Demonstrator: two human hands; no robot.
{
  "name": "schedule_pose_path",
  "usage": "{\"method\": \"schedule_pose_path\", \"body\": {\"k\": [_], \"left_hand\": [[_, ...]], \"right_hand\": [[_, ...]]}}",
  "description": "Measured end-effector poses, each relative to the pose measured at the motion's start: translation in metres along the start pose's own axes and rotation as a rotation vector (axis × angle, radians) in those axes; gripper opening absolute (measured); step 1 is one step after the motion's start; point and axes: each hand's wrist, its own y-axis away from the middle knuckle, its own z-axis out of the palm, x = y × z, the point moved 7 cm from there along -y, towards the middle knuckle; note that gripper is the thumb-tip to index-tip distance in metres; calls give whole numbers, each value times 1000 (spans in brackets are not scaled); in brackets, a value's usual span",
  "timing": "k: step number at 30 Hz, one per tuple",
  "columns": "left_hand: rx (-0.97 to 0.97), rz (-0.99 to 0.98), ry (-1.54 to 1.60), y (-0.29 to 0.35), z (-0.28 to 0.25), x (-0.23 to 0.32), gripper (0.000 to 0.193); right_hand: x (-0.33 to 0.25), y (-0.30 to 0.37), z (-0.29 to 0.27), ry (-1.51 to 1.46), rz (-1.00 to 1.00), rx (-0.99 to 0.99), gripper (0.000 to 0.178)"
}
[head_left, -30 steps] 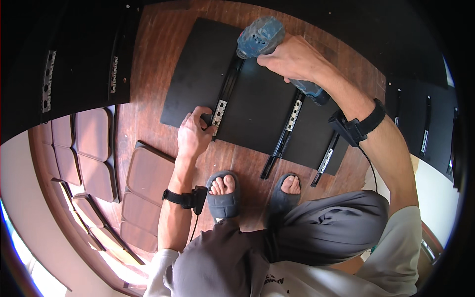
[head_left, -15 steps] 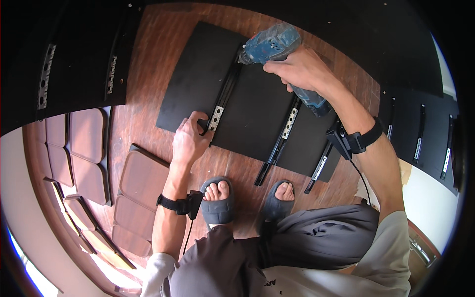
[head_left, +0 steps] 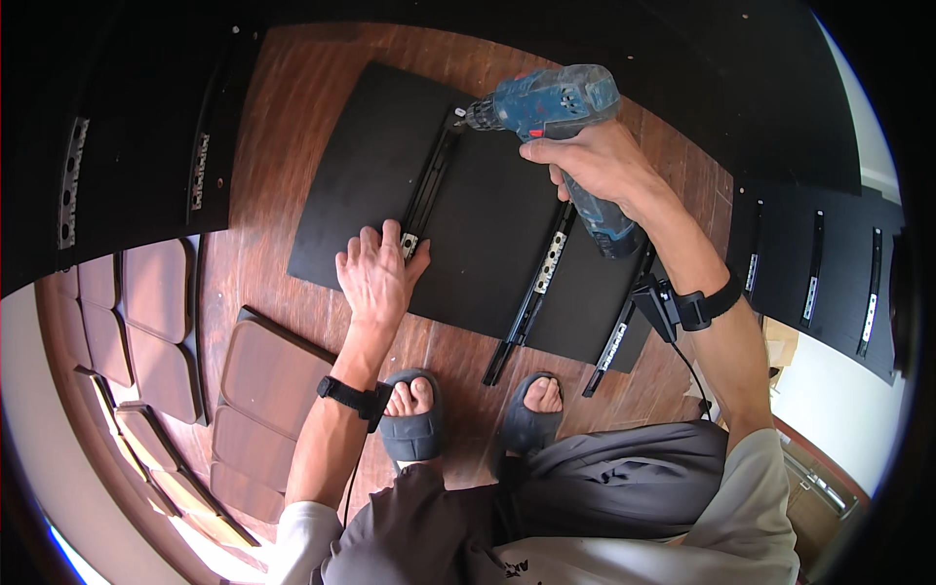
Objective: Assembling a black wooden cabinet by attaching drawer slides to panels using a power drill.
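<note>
My right hand [head_left: 597, 168] is wrapped round the grip of a blue cordless drill [head_left: 556, 102]. The drill's chuck sits at the far end of a black drawer slide [head_left: 432, 175], which lies on a flat black panel [head_left: 497, 210]. At the slide's near end is my left hand [head_left: 375, 278], its thumb and index finger on either side of the rail and the other fingers spread over the panel. Two more slides lie to the right, a second slide [head_left: 536, 283] and a third slide [head_left: 616, 336], both jutting past the panel's near edge.
Dark panels with slides stand at the left [head_left: 127, 146] and right [head_left: 819, 263]. Another black panel [head_left: 682, 88] spans the far side. Brown rounded boards [head_left: 273, 366] are stacked left on the wooden floor [head_left: 292, 127]. My sandalled feet [head_left: 414, 419] are near the panel's front edge.
The drill has turned so its chuck points more sideways at the slide's far end. My left hand's fingers have straightened from a curl over the near end. The whole view has shifted slightly.
</note>
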Motion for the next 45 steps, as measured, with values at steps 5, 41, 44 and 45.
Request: {"method": "schedule_pose_path", "body": {"k": [5,41,44,45], "left_hand": [[-2,8,-1,1,0,0,44],[188,179,159,37,-15,-2,42],[138,173,145,34,-17,-1,46],[107,141,148,31,-17,-1,50]], "right_hand": [[8,-1,2,33,6,-9,27],[9,-2,13,-19,14,-45,27],[12,-3,14,-41,-5,-34,27],[14,-4,15,-49,5,-37,27]]}}
